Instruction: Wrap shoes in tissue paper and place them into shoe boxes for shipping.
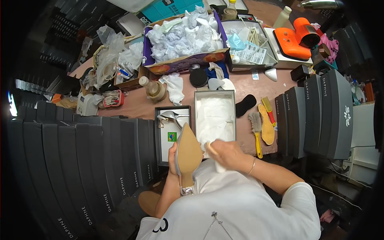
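My left hand (173,160) is closed round a silver high-heeled shoe (189,154), holding it with the tan sole facing me and the toe upward. Close to the sole's right side, my right hand (229,155) is closed on a white cloth (219,167); motion blurs its fingertips, and I cannot tell whether the cloth touches the shoe. Another silver shoe (181,118) lies in the dark-rimmed box lid (158,156) behind the held one, beside a small green card (172,137). Next to it stands an open shoebox (233,120) lined with white tissue paper (216,116).
Rows of dark shoeboxes stand at left (76,160) and right (312,116). Two brushes (256,124) and a yellow insole (267,130) lie right of the open box. Behind are a glass bottle (153,91), a purple carton (180,62) of crumpled paper and an orange machine (296,40).
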Available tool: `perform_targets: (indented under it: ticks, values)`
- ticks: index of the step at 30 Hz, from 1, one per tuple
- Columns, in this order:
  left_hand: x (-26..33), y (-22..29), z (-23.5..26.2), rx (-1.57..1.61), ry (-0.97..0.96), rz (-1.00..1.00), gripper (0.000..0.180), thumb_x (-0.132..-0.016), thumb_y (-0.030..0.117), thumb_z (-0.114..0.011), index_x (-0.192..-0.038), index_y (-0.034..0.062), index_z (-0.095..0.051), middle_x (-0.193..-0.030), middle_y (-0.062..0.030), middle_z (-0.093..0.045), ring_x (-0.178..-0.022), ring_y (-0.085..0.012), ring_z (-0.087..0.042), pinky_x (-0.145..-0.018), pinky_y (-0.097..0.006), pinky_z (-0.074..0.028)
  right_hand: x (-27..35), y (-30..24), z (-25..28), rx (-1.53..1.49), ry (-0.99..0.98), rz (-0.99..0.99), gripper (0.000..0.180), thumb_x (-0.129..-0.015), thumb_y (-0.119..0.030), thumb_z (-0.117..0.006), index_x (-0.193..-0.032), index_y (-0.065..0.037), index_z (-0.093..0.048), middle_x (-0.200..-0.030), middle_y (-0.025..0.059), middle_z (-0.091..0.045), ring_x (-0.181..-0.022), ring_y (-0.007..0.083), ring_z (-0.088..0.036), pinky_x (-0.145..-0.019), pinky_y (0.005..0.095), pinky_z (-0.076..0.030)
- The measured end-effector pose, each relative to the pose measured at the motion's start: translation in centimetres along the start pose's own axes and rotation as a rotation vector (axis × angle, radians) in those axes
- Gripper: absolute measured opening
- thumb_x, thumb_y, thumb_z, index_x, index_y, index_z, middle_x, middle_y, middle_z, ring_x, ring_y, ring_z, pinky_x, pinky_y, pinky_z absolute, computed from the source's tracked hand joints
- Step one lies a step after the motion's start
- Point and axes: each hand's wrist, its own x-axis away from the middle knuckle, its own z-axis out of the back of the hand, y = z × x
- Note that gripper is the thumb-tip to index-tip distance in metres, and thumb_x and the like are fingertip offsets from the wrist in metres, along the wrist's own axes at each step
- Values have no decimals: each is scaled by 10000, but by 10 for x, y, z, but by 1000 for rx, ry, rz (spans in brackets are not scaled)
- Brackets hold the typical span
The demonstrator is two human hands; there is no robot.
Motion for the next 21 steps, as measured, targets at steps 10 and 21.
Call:
perform_targets:
  ticks: [10,21]
  values:
    - [1,-4,-17,146,98,-23,637,-920,528,-309,-1214,-1,-509,-1056,-186,-602,-855,-311,-640,-733,-448,-550,-2,-31,-9,-172,159,279,226,-816,-67,-638,-1035,-50,-589,-1015,99,-550,-847,256,-614,-682,341,-522]
    - [11,-2,4,151,168,-72,619,-916,517,-331,-1265,29,-485,-1125,-144,-585,-984,-251,-606,-878,-393,-499,-47,-15,-44,-244,-38,205,86,-883,-118,-575,-963,-86,-569,-885,85,-578,-728,234,-628,-591,354,-515]
